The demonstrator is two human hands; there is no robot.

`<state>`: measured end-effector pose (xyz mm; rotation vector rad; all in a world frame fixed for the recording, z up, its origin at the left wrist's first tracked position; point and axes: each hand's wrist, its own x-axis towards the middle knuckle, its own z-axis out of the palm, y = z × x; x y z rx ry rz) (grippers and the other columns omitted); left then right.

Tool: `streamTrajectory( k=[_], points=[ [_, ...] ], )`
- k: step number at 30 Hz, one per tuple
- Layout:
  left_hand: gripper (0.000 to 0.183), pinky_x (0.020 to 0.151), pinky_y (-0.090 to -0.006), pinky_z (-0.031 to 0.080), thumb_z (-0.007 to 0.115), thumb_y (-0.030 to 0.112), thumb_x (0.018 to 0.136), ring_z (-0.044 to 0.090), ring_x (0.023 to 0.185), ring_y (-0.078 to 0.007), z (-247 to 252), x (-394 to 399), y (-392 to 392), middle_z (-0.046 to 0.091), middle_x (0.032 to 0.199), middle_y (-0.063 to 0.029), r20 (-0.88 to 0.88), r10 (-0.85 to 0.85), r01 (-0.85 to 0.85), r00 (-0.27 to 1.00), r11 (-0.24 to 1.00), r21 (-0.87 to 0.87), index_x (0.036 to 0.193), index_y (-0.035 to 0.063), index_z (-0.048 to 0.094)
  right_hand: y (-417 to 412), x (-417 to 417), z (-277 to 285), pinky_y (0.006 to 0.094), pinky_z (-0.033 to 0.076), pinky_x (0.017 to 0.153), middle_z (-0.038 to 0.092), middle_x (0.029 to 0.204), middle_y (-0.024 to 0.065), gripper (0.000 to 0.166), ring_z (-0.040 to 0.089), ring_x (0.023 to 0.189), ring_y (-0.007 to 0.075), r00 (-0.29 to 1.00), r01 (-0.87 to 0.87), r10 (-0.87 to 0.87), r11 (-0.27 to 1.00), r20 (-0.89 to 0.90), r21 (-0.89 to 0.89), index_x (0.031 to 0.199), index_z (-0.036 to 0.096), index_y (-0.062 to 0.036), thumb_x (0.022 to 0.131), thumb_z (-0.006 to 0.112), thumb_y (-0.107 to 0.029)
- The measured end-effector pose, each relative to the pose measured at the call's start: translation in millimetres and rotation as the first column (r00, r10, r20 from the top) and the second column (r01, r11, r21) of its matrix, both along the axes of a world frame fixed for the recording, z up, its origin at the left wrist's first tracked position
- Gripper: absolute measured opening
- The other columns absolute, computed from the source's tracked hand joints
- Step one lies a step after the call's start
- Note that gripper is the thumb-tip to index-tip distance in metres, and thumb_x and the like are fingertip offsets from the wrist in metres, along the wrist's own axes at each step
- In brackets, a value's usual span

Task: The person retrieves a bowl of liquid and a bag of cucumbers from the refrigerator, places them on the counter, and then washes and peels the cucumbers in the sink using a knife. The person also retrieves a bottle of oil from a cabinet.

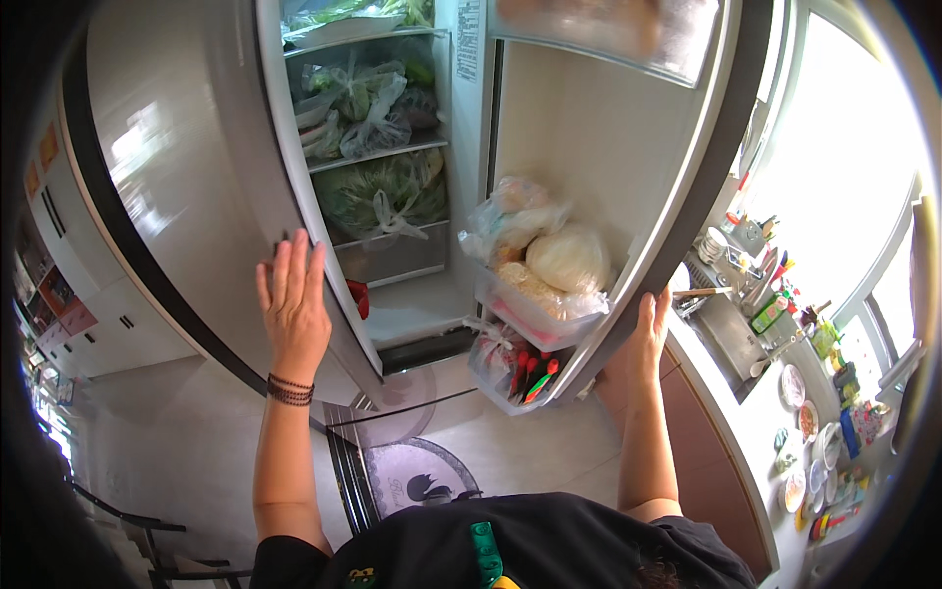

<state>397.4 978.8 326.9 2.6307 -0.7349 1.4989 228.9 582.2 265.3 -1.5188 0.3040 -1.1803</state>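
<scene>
My left hand (296, 309), with a beaded bracelet on its wrist, lies flat near the edge of the left refrigerator door (199, 184). At the edge of the right refrigerator door (706, 184) is my right hand (651, 324), its thumb in front and its other fingers largely hidden. Between the open doors, shelves carry knotted plastic bags of greens (383, 195). A bin (548, 335) on the right door bears bagged food, one bag (568, 258) round and pale. The lower bin (508, 397) has a tied bag and red-tipped items.
On the right runs a counter (762, 456) with a sink (725, 331), dishes and bottles. A patterned floor mat (412, 471) lies below the doors. White cabinets (125, 324) stand at the far left, and a dark metal frame (140, 521) is at the lower left.
</scene>
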Motion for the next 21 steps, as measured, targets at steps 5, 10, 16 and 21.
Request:
streamTrajectory(
  k=[5,10,16,21],
  points=[
    [0.052,0.111,-0.0413,0.021,0.048,-0.004,0.080,0.028,0.136,-0.0177,5.8,35.1,-21.2,0.034,0.145,-0.0009,0.033,-0.081,0.081,0.996,0.997,0.003,0.129,0.0116,0.048,11.3,-20.9,-10.9,0.0265,0.035,0.096,0.044,0.130,0.0087,0.061,0.047,0.113,0.0154,0.986,-0.115,0.102,0.989,0.135,0.093,0.140,0.025,0.0006,0.091,0.057,-0.018],
    [0.053,0.111,-0.0415,0.021,0.048,-0.004,0.080,0.028,0.136,-0.0178,6.3,55.6,-31.8,0.032,0.146,-0.0008,0.032,-0.083,0.084,0.996,0.996,-0.015,0.131,0.0118,0.046,32.4,-42.2,-18.5,0.0261,0.039,0.092,0.047,0.120,0.0068,0.066,0.049,0.105,0.0136,0.991,-0.121,0.115,0.988,0.063,0.100,0.138,0.029,-0.0001,0.086,0.064,-0.019],
    [0.056,0.111,-0.0433,0.018,0.054,0.007,0.081,0.026,0.136,-0.0277,15.0,54.8,-18.3,0.031,0.146,-0.0096,-0.073,-0.361,0.344,0.930,0.922,-0.176,0.135,0.0074,0.040,94.6,-36.1,-22.1,0.0323,0.038,0.091,0.043,0.115,0.0094,0.074,0.046,0.103,0.0193,0.987,0.126,-0.142,0.974,-0.072,-0.188,0.135,0.034,0.0007,0.077,0.072,-0.025],
    [0.059,0.110,-0.0478,0.018,0.055,0.013,0.081,0.025,0.135,-0.0363,16.8,-2.1,-30.9,0.031,0.143,-0.0216,0.045,-0.871,0.747,0.490,0.393,-0.536,0.135,-0.0013,0.035,155.5,-28.2,-5.0,0.0361,0.042,0.082,0.048,0.114,0.0138,0.073,0.048,0.096,0.0261,0.955,0.192,-0.280,0.833,-0.096,-0.520,0.129,0.042,-0.0016,0.066,0.076,-0.015]
  ],
)
